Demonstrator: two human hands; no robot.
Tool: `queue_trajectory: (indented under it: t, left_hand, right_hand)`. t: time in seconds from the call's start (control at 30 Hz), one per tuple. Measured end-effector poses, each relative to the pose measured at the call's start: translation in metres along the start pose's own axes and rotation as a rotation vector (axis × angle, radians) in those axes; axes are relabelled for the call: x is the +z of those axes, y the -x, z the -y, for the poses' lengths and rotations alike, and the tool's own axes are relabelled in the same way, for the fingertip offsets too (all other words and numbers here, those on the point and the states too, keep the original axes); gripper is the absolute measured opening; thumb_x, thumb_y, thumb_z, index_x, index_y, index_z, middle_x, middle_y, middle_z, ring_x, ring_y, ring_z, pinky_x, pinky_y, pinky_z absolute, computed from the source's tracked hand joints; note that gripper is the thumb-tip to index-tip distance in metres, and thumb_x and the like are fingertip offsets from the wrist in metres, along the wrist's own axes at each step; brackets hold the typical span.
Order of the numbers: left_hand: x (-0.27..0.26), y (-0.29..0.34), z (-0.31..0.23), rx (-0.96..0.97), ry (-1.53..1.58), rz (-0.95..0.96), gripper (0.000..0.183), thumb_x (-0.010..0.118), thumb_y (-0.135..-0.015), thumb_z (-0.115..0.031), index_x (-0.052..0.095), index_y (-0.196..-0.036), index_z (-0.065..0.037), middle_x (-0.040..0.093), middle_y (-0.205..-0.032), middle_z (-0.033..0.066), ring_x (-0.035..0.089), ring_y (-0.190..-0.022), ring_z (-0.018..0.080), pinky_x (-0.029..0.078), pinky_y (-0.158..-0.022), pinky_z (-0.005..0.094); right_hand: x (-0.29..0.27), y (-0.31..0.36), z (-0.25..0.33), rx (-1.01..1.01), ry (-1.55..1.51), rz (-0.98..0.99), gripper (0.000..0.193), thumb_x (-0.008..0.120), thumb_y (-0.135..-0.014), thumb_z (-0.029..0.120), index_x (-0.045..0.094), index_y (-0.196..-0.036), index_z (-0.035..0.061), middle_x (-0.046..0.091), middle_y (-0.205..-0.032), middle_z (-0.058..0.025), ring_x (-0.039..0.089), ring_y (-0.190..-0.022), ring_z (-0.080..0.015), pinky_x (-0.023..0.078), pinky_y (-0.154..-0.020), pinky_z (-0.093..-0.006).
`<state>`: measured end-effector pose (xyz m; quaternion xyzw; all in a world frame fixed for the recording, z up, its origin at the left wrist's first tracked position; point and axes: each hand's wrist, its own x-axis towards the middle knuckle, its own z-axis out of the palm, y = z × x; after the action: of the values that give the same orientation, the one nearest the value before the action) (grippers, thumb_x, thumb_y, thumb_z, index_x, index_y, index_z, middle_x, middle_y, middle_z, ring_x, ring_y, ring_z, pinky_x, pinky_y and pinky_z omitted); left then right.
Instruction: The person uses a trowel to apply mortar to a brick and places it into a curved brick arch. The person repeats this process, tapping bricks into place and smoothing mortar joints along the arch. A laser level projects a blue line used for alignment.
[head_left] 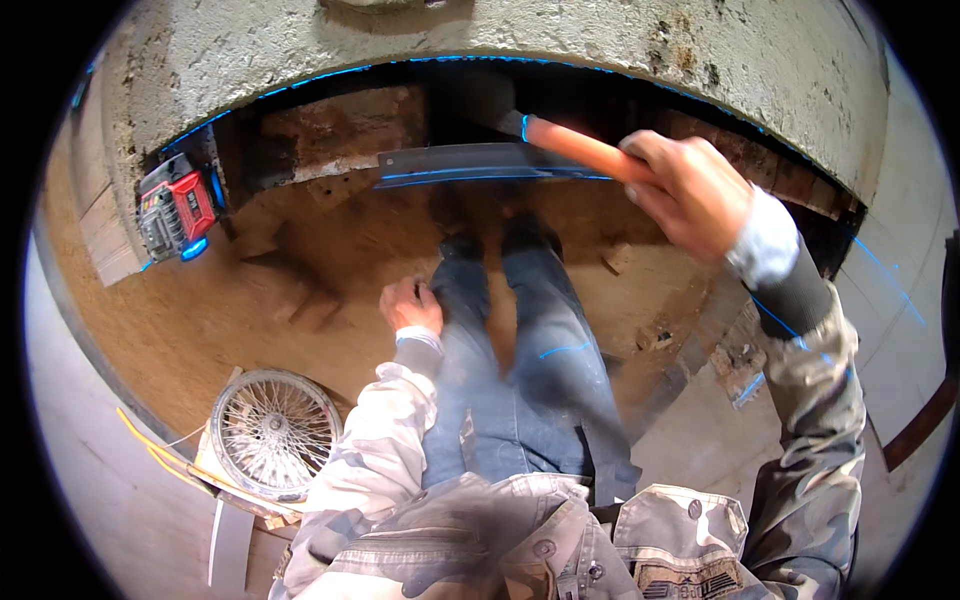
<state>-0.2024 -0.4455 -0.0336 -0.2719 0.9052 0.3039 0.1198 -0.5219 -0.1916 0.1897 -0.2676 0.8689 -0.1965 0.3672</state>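
My right hand (690,190) is closed round the orange handle of a tool (590,150), stretched toward the dark gap under a rough pale slab. The tool's grey head (485,105) is half lost in the shadow of the gap, so its exact kind is unclear. Below it lies a grey metal strip (450,160) along the front of the gap, with a blue light line on it. Beside my left knee is my left hand (412,305), its fingers curled in; whether they hold something small is hidden.
A reddish brick (350,125) sits inside the gap. A red and black boxy device (180,210) with glowing blue parts stands at the left. Lower left, a spoked wheel (275,435) lies beside a yellow cable (160,455). Rubble (740,360) is on the right.
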Motion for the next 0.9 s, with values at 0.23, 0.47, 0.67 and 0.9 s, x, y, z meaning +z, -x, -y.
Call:
queue_trajectory:
  t: [0.23, 0.47, 0.67, 0.9]
  left_hand:
    - [-0.048, -0.125, -0.012, 0.445, 0.005, -0.312, 0.042, 0.067, -0.077, -0.015, 0.060, -0.118, -0.006, 0.061, -0.111, 0.0184, 0.051, -0.106, 0.0397, 0.040, -0.095, 0.0476]
    - [-0.066, -0.159, -0.029, 0.466, -0.487, -0.367, 0.076, 0.077, -0.069, -0.053, 0.055, -0.129, -0.011, 0.049, -0.128, 0.0205, 0.044, -0.113, 0.0422, 0.035, -0.100, 0.0521]
    - [-0.043, -0.189, -0.031, 0.816, -0.652, -0.479, 0.099, 0.075, -0.067, -0.063, 0.037, -0.144, -0.016, 0.035, -0.147, 0.0176, 0.038, -0.132, 0.0400, 0.028, -0.111, 0.0539]
    - [-0.035, -0.233, -0.014, 0.842, -0.812, -0.108, 0.069, 0.068, -0.080, -0.057, 0.055, -0.131, -0.013, 0.056, -0.131, 0.0161, 0.058, -0.114, 0.0368, 0.045, -0.097, 0.0508]
  right_hand:
    - [0.012, 0.107, -0.002, -0.050, 0.017, -0.178, 0.041, 0.065, -0.080, -0.001, 0.054, -0.119, -0.0022, 0.063, -0.100, -0.0195, 0.062, -0.085, -0.0399, 0.050, -0.072, -0.0410]
    - [0.140, 0.189, -0.071, -0.095, -0.003, -0.495, 0.036, 0.084, -0.066, 0.014, 0.056, -0.086, 0.0061, 0.059, -0.072, -0.0099, 0.057, -0.060, -0.0282, 0.043, -0.054, -0.0350]
    - [0.341, 0.190, -0.127, 0.088, -0.399, -0.399, 0.027, 0.077, -0.071, 0.013, 0.052, -0.076, 0.0071, 0.055, -0.064, -0.0117, 0.057, -0.057, -0.0339, 0.045, -0.051, -0.0387]
    - [0.546, 0.065, -0.185, 0.369, -0.121, -0.157, 0.018, 0.066, -0.085, 0.028, 0.064, -0.093, 0.0123, 0.065, -0.080, -0.0185, 0.062, -0.075, -0.0425, 0.051, -0.066, -0.0487]
